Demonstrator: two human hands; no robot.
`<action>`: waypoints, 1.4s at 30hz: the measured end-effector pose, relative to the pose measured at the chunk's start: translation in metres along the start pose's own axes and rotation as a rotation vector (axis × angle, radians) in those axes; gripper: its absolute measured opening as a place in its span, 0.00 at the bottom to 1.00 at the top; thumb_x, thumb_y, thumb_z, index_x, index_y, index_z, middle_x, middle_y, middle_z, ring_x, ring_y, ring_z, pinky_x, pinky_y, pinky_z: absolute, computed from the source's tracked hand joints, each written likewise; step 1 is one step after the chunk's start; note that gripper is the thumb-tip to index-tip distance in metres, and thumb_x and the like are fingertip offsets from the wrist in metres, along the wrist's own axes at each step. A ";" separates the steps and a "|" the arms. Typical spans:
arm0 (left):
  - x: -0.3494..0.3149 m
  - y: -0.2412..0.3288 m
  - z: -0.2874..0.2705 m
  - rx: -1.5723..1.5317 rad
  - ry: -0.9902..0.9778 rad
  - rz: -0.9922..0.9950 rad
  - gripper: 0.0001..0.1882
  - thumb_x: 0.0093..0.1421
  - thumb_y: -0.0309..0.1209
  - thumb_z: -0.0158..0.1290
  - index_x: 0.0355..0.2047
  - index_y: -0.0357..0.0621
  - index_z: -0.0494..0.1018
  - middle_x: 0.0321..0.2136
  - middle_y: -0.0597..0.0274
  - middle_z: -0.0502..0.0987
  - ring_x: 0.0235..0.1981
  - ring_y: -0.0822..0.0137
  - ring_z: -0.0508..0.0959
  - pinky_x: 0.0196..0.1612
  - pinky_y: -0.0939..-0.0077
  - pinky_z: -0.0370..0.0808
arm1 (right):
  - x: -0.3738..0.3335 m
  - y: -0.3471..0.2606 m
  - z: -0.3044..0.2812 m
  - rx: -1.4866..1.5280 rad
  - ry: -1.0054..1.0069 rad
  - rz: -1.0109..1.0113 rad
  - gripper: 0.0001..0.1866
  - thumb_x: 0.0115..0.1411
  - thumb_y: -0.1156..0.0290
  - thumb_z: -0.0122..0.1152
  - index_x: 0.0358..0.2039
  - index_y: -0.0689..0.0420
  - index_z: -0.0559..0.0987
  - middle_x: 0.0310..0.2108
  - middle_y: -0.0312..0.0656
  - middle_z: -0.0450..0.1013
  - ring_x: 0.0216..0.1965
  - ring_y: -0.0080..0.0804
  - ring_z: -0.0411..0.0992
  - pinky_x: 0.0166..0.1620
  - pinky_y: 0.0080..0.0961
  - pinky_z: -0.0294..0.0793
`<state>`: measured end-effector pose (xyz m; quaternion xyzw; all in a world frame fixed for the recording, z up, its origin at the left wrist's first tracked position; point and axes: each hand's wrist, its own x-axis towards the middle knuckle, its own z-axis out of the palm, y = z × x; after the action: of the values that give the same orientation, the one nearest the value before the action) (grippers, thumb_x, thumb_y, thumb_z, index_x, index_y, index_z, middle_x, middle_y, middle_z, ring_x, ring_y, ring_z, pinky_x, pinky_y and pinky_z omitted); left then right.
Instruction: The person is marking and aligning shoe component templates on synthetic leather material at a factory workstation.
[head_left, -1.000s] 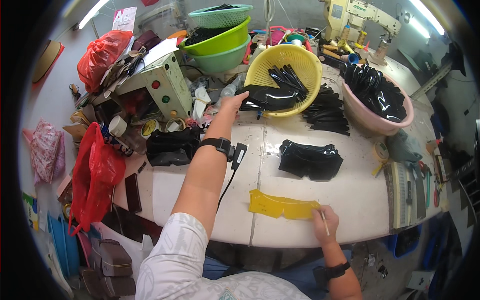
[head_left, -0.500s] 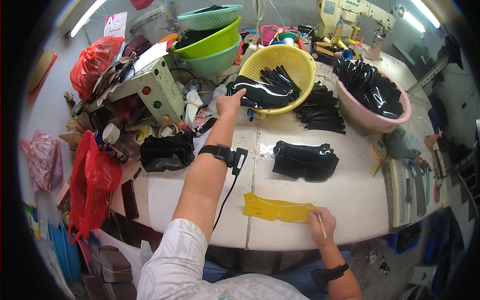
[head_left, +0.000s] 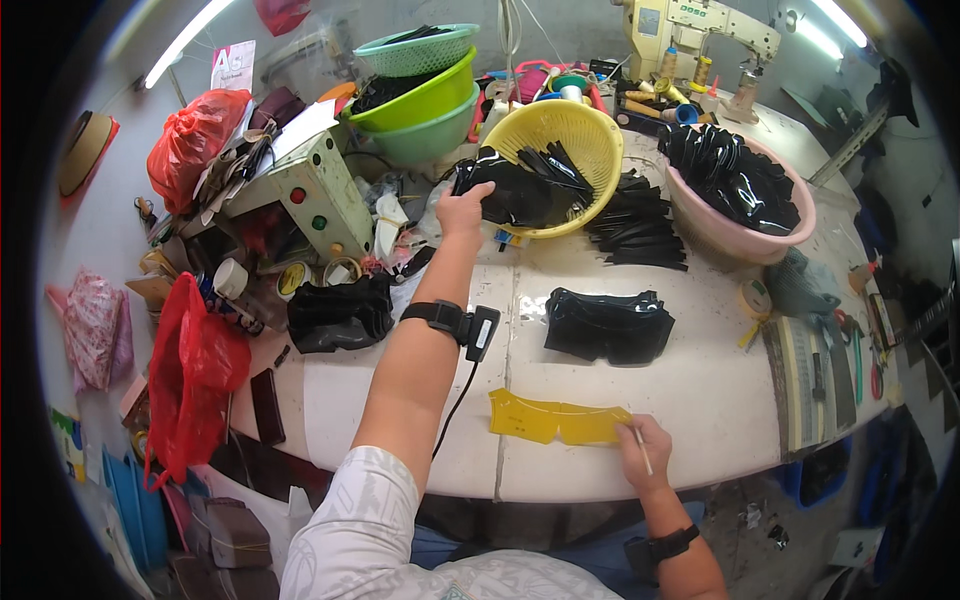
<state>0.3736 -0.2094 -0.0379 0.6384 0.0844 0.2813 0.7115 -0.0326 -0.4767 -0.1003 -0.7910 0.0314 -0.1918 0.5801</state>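
Note:
My left hand (head_left: 464, 210) is stretched out to the yellow basket (head_left: 607, 130), its thumb and fingers closed on shiny black cut pieces (head_left: 520, 193) at the basket's near left rim. How many it grips I cannot tell. Close to the table's front edge, my right hand (head_left: 645, 447) pinches a thin pale stick (head_left: 643, 452), pen-like in shape, and rests at the right end of a yellow see-through template (head_left: 555, 419) lying flat. Beyond the template lies a stack of glossy black pieces (head_left: 608, 326). Narrow black strips (head_left: 638, 225) are fanned out beside the basket.
A pink basin (head_left: 800, 228) heaped with black pieces stands at the right. Another black stack (head_left: 340, 315) lies left of my forearm. Stacked green bowls (head_left: 425, 130), a control box (head_left: 318, 190) and a red bag (head_left: 195, 380) crowd the left. A sewing machine (head_left: 700, 30) stands behind.
The black pieces in my left hand have shifted and tilted at the basket, and their bright glare has faded. My right hand and the template have hardly moved. The whole view has shifted slightly.

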 end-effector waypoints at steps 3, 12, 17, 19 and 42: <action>-0.012 0.029 -0.007 -0.345 -0.233 -0.236 0.25 0.48 0.25 0.71 0.48 0.38 0.77 0.42 0.58 0.82 0.41 0.62 0.84 0.46 0.68 0.81 | 0.000 0.002 -0.005 -0.059 0.018 -0.025 0.04 0.61 0.78 0.67 0.35 0.63 0.80 0.27 0.41 0.77 0.28 0.22 0.73 0.34 0.21 0.73; -0.051 0.131 -0.106 -0.640 -0.263 -0.302 0.16 0.59 0.24 0.64 0.48 0.41 0.77 0.43 0.59 0.82 0.45 0.62 0.84 0.51 0.65 0.82 | -0.010 0.011 -0.002 -0.161 0.099 -0.015 0.08 0.59 0.78 0.68 0.38 0.61 0.77 0.26 0.43 0.73 0.25 0.30 0.72 0.32 0.27 0.73; -0.099 0.183 -0.164 -0.400 -0.494 -0.437 0.15 0.60 0.24 0.62 0.47 0.37 0.77 0.40 0.56 0.83 0.39 0.61 0.85 0.47 0.64 0.84 | -0.004 0.003 -0.004 -0.334 0.176 -0.147 0.08 0.61 0.78 0.66 0.38 0.62 0.75 0.32 0.47 0.73 0.26 0.38 0.72 0.35 0.29 0.73; -0.117 0.201 -0.179 -0.237 -0.701 -0.465 0.20 0.57 0.21 0.61 0.51 0.31 0.75 0.40 0.55 0.83 0.40 0.62 0.85 0.48 0.66 0.83 | 0.007 -0.013 -0.008 -0.343 0.189 -0.290 0.06 0.65 0.76 0.63 0.39 0.63 0.75 0.32 0.47 0.73 0.27 0.37 0.73 0.36 0.29 0.74; -0.247 0.144 -0.178 -0.048 -0.983 -0.670 0.29 0.50 0.34 0.75 0.49 0.36 0.77 0.40 0.60 0.84 0.38 0.67 0.84 0.40 0.72 0.80 | -0.051 -0.107 0.047 0.727 -0.458 0.564 0.22 0.71 0.71 0.54 0.62 0.63 0.67 0.55 0.47 0.75 0.54 0.37 0.78 0.59 0.34 0.78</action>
<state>0.0422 -0.1774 0.0101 0.6161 -0.0644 -0.2851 0.7314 -0.0824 -0.3856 -0.0267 -0.5204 0.0470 0.1520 0.8389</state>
